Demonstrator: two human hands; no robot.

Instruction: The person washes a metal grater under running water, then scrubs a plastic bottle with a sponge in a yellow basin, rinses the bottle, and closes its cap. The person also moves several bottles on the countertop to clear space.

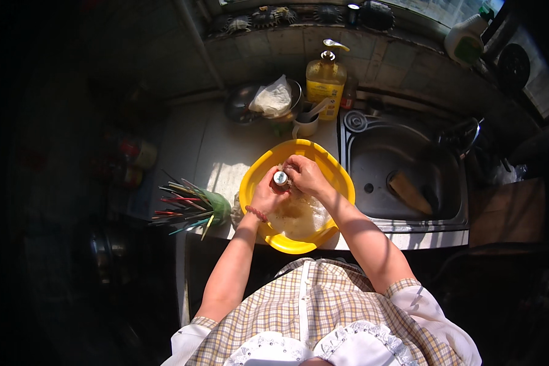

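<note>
A yellow plastic basin [297,247] with cloudy, sudsy water stands on the counter in front of me. Over it, my left hand [270,190] is wrapped around a small container with a round white cap [280,178], whose body is mostly hidden by my fingers. Pressed against the container's far right side, my right hand [304,174] holds a light brown, fibrous scrubbing material [289,183], partly covered by the fingers. A red bead bracelet [256,213] circles my left wrist.
Right of the basin is a steel sink [407,169] with a long tan object [409,192] inside. Behind stand a mug [306,126], a yellow pump bottle [325,87] and a metal bowl [296,94] with a white cloth or bag. A green holder [220,208] of thin sticks lies left.
</note>
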